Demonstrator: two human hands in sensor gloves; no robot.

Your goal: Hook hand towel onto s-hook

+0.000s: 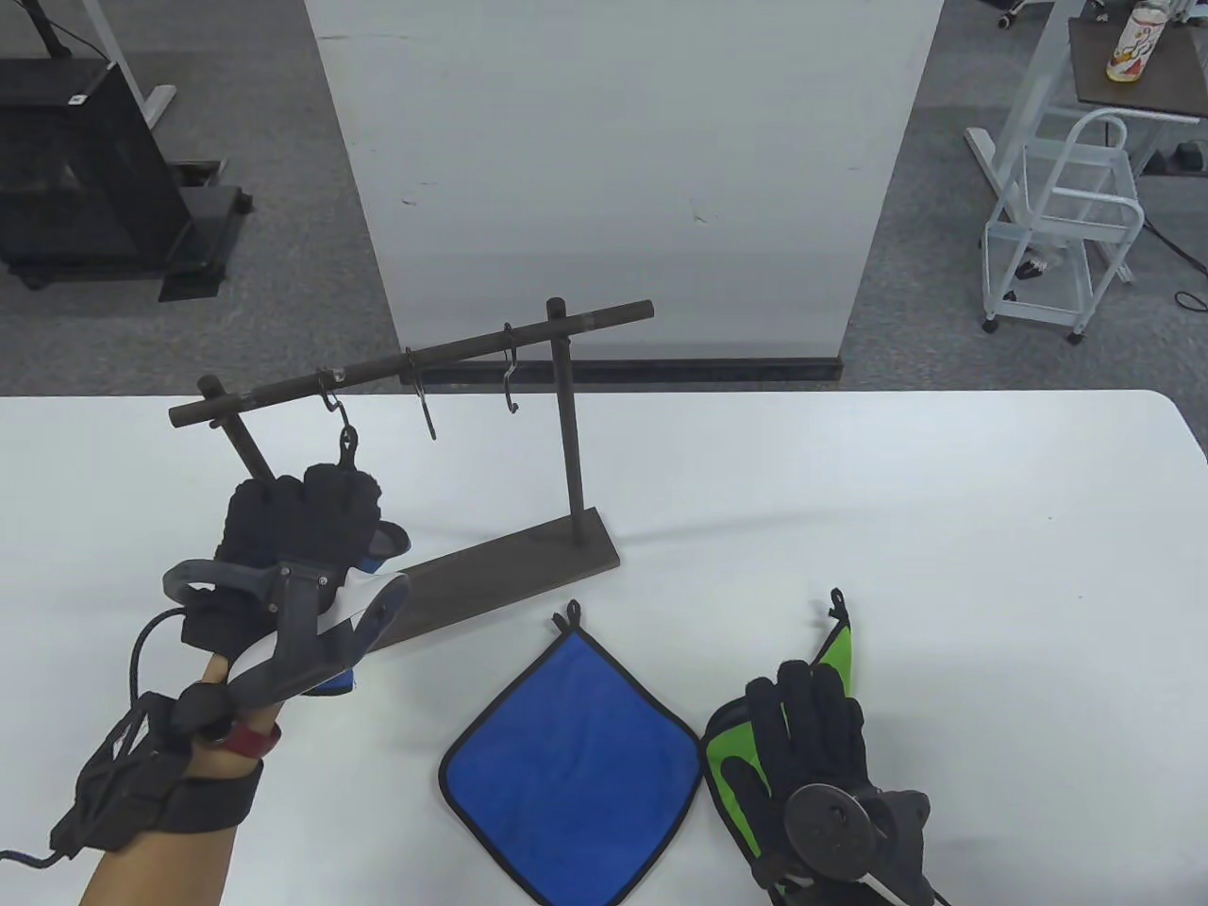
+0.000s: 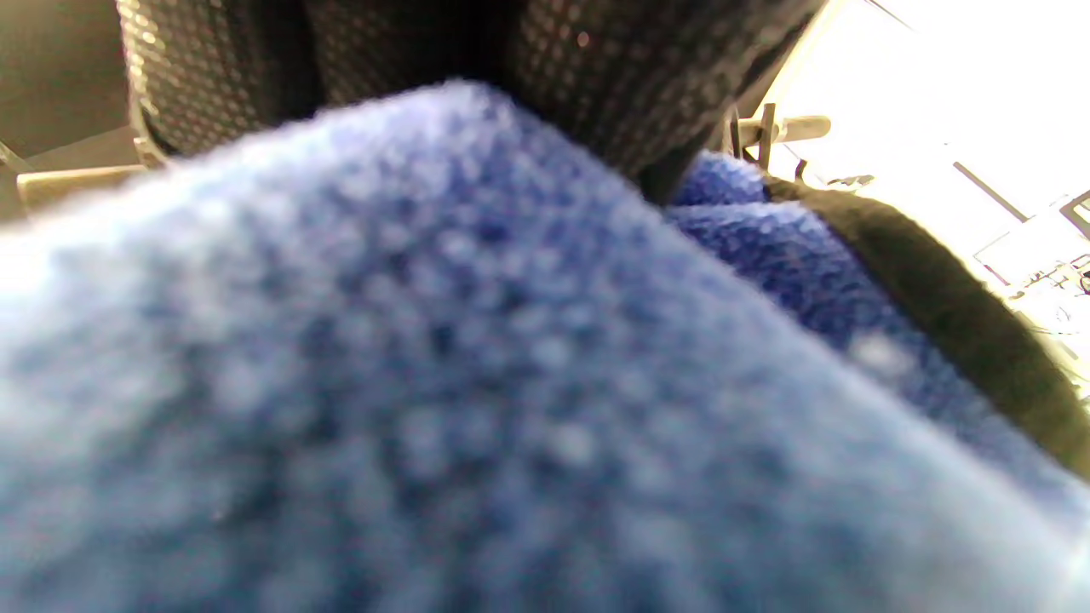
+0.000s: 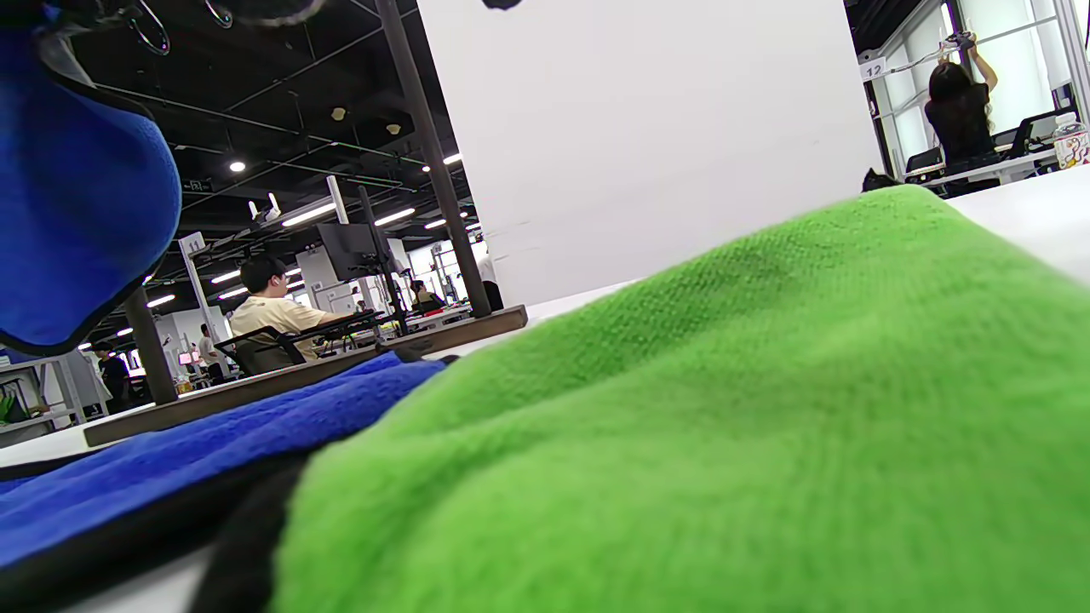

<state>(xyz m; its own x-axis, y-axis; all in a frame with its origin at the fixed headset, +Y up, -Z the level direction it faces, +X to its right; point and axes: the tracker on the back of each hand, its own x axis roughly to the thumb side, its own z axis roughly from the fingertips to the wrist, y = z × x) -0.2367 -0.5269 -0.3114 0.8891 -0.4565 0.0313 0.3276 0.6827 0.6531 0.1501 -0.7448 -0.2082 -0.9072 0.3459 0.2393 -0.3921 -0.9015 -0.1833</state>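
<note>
Wooden rack [image 1: 528,557] is stood on white table [image 1: 944,528], w/ 3 S-hooks hung from its rail [image 1: 415,363]: left S-hook [image 1: 334,401], mid hook [image 1: 423,401], right hook [image 1: 511,373].

Left hand [image 1: 302,528] is raised just under left S-hook. Fingers curled tight; a blue towel [image 1: 377,552] is gripped, mostly hidden under glove and tracker. Its black loop [image 1: 348,444] is held up at the hook's lower end; whether it is caught on the hook can't be told. In left wrist view only blurred blue pile [image 2: 477,383] and black edging are seen.

2nd blue towel [image 1: 571,755] is laid flat on table in front of rack base, loop pointed toward rack.

Right hand [image 1: 812,746] is rested flat on green towel [image 1: 736,764], fingers spread and extended, nothing gripped. Green towel lies just R of flat blue one, edges touching.

No containers seen on table.
</note>
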